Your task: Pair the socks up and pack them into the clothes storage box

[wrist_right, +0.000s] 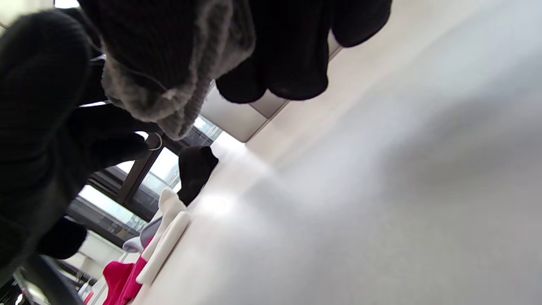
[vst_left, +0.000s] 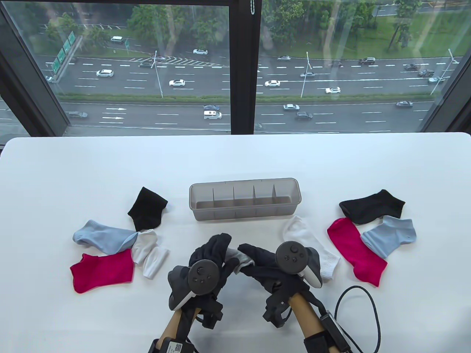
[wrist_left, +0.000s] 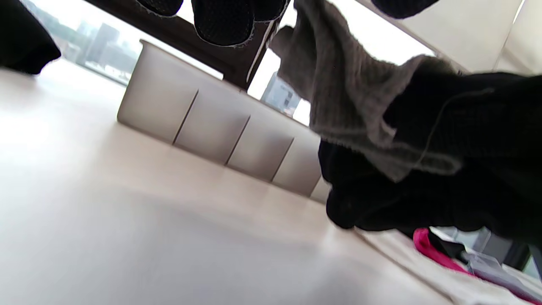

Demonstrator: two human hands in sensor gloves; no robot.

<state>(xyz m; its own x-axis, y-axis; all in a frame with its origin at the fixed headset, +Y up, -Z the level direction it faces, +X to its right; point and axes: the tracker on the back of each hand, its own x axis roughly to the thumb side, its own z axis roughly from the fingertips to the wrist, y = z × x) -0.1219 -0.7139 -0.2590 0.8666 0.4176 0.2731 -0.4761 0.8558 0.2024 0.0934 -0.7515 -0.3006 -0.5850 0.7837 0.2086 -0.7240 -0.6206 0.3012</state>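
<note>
Table view: both hands, left (vst_left: 211,257) and right (vst_left: 265,263), pinching grey sock (vst_left: 239,257) (no legible writing); box (vst_left: 244,215) beyond.

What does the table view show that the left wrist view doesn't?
Only the table view shows both sock groups whole: the left black sock, blue sock, white sock and pink sock, plus four more on the right, and the box's empty compartments from above.

Only the left wrist view shows the grey sock's underside hanging above the table.

Both show the box, the grey sock gripped between the left hand and right hand, and a pink sock on the right.
</note>
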